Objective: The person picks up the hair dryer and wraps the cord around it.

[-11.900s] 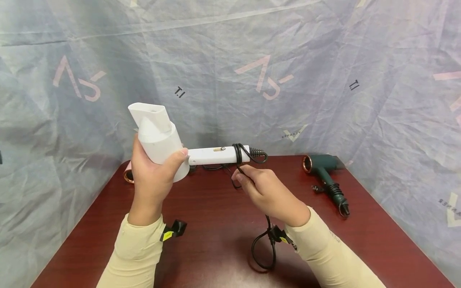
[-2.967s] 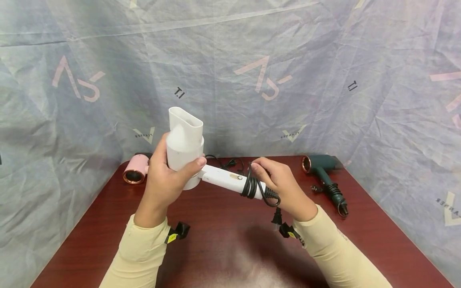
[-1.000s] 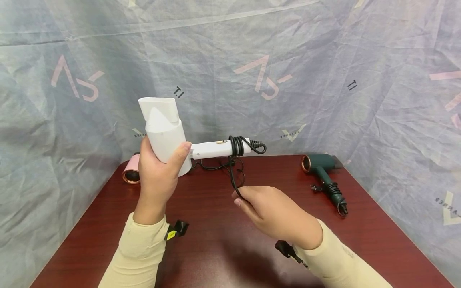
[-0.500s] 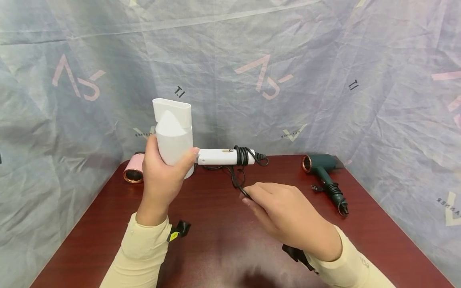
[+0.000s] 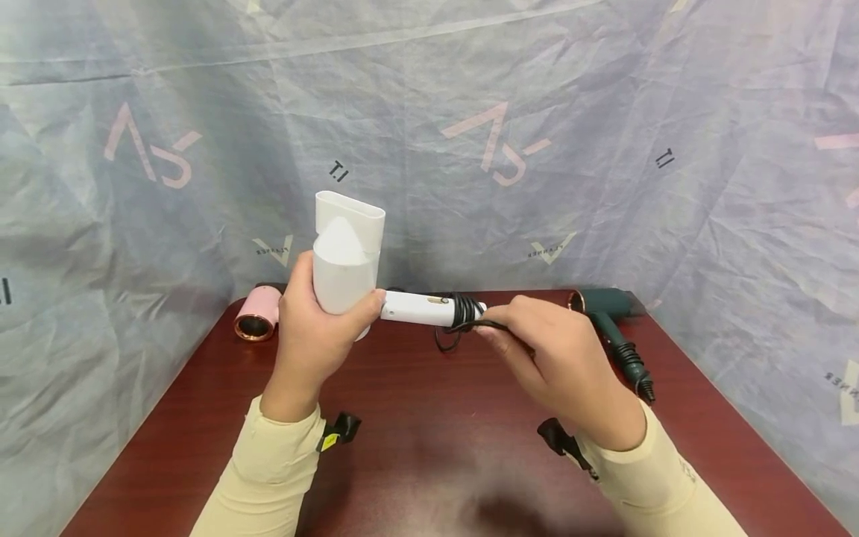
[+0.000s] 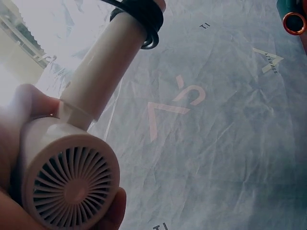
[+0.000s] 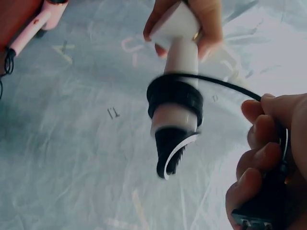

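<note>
A white hair dryer (image 5: 345,280) with a flat nozzle is held up over the table, nozzle upward and handle pointing right. My left hand (image 5: 321,335) grips its barrel, thumb across the front; the left wrist view shows the round slotted intake (image 6: 74,189) at its other end. Several turns of black cord (image 5: 464,312) wrap the handle near its end. My right hand (image 5: 560,358) pinches the free stretch of that cord just right of the handle. In the right wrist view the cord runs taut to the fingers (image 7: 256,155), and a black plug (image 7: 261,206) sits in the palm.
On the dark red table (image 5: 429,418), a pink hair dryer (image 5: 258,313) lies at the back left. A dark green hair dryer (image 5: 607,302) with its cord wound on lies at the back right, partly behind my right hand. A grey sheet (image 5: 429,149) hangs behind.
More turns of cord lie round the handle than at first, and the loose length is shorter. In the last half second my right hand rose to handle height; the dryer moved slightly right.
</note>
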`<state>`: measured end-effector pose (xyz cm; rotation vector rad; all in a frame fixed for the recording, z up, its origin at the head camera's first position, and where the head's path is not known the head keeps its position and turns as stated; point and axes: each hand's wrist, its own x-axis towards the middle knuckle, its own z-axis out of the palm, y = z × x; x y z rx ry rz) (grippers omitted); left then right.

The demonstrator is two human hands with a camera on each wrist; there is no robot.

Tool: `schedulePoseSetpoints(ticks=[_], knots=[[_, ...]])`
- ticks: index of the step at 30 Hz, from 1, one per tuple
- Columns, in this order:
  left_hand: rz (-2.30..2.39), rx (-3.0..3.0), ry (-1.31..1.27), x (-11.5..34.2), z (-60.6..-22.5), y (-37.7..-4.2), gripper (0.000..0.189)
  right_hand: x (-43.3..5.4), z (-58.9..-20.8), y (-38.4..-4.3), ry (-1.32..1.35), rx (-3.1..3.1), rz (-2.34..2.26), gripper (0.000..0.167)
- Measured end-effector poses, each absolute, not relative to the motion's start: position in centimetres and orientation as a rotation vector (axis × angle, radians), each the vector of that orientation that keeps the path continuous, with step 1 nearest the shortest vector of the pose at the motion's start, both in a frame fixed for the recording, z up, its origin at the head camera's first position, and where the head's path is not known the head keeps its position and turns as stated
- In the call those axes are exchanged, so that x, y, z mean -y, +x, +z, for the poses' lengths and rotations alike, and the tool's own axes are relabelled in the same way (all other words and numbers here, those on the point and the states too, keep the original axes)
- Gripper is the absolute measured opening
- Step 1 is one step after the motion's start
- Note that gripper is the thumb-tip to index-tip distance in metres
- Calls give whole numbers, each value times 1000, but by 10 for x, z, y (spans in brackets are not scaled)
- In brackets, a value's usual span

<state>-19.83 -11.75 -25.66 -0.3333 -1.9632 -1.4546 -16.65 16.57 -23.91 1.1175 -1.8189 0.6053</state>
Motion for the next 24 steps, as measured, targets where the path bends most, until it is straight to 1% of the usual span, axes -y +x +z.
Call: schedulePoseSetpoints(ticks=[4, 8, 11, 14, 19, 24], knots=[[-1438, 2001, -371, 117, -255, -196, 58, -171, -237, -173, 1092, 1810, 634, 21], [-1443, 2035, -463, 116, -254, -195, 61, -176, -238, -179, 1073, 1814, 657, 15], [-1448, 2051, -531, 116, -253, -193, 62, -180, -241, -184, 1056, 1812, 686, 17], [-1456, 2056, -583, 116, -252, -191, 61, -181, -245, -189, 1032, 1825, 739, 22], [-1506, 2057, -663, 118, -252, -189, 61, -180, -253, -200, 1015, 1897, 832, 15], [-1601, 2025, -735, 120, -249, -188, 63, -176, -262, -209, 1050, 1958, 981, 21]])
